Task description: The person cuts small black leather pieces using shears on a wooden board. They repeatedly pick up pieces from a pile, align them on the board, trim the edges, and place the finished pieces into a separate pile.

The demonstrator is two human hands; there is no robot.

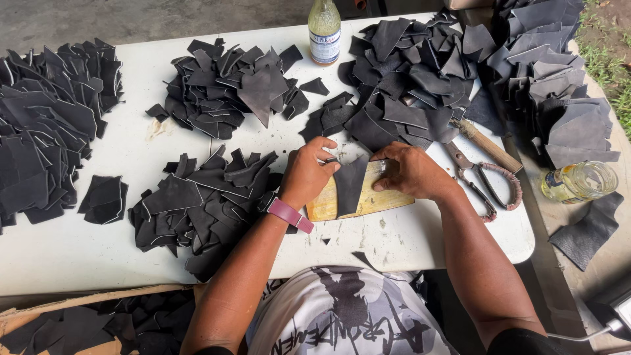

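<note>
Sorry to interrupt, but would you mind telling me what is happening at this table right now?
A person seated at the white table presses a dark leather piece flat onto a small yellowish wooden board. The left hand pins its left edge; the right hand holds the right edge, with something small in its grip that I cannot make out. Heaps of black leather offcuts surround them. Metal scissors, a glass bottle and a glass jar lie untouched.
</note>
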